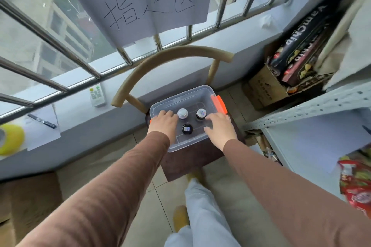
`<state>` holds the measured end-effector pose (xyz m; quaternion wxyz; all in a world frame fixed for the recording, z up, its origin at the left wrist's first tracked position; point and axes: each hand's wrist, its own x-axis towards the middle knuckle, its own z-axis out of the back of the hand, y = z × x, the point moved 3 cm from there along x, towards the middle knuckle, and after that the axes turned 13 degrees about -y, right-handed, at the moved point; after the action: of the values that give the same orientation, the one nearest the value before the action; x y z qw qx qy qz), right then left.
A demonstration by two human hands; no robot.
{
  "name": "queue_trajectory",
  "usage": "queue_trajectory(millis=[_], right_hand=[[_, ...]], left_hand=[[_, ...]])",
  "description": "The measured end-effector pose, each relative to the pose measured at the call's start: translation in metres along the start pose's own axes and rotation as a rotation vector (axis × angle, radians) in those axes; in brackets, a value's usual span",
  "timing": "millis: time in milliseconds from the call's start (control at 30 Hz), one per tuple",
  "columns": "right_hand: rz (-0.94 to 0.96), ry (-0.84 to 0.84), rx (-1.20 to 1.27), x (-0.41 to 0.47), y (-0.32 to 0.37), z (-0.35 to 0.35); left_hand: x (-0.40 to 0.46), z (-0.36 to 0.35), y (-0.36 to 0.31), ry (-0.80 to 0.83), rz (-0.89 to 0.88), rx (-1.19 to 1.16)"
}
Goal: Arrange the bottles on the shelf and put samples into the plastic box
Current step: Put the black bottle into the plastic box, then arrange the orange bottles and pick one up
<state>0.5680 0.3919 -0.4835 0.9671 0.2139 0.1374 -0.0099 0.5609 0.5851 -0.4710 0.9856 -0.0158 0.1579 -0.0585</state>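
1. Plastic box (202,94), clear with orange latches, sits on the dark seat of a chair (192,158). That box is my landmark for everything below.
2. Nearest the camera, two brown sleeves reach toward the box, with light trousers and a yellow-brown shoe below them on the tile floor.
3. Left hand (163,122) lies over the box's left rim, fingers loosely spread and pointing inward, not closed on anything.
4. Right hand (219,128) lies over the box's right side, fingers splayed flat, thumb out, gripping nothing as far as I can see.
5. Inside the box stand three small bottles: a black-capped bottle (187,128) closest to the near wall, a white-capped bottle (182,113) just beside the left fingertips, and a dark bottle (201,114) by the right fingertips.
6. Right of the box there's a pale metal shelf (313,106).
7. Beyond the box, the chair's curved backrest, then a window ledge with a remote (97,95).
8. Above that, a handwritten paper sign (152,0) hangs on the window bars.
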Motion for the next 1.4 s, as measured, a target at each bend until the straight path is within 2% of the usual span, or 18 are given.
queue_trajectory(millis=[200,333,700,867,1100,1400], right_hand=[[-0.064,-0.158,0.029,-0.104,-0.034,0.074],[-0.091,-0.276,0.028,-0.2,-0.062,0.117],[-0.323,-0.518,0.035,-0.457,-0.189,0.218],[-0.464,-0.648,0.051,-0.587,-0.273,0.255],[-0.559,-0.727,0.041,-0.76,-0.406,0.284],[-0.651,-0.807,0.037,-0.883,-0.545,0.328]], left_hand=[[-0.068,0.054,-0.053,-0.094,-0.063,-0.028],[-0.133,0.079,-0.108,-0.121,-0.172,-0.053],[-0.29,0.135,-0.341,-0.294,-0.607,-0.117],[-0.374,0.133,-0.475,-0.286,-0.801,-0.111],[-0.5,0.094,-0.656,-0.26,-0.937,-0.111],[-0.601,0.064,-0.831,-0.201,-1.075,-0.184]])
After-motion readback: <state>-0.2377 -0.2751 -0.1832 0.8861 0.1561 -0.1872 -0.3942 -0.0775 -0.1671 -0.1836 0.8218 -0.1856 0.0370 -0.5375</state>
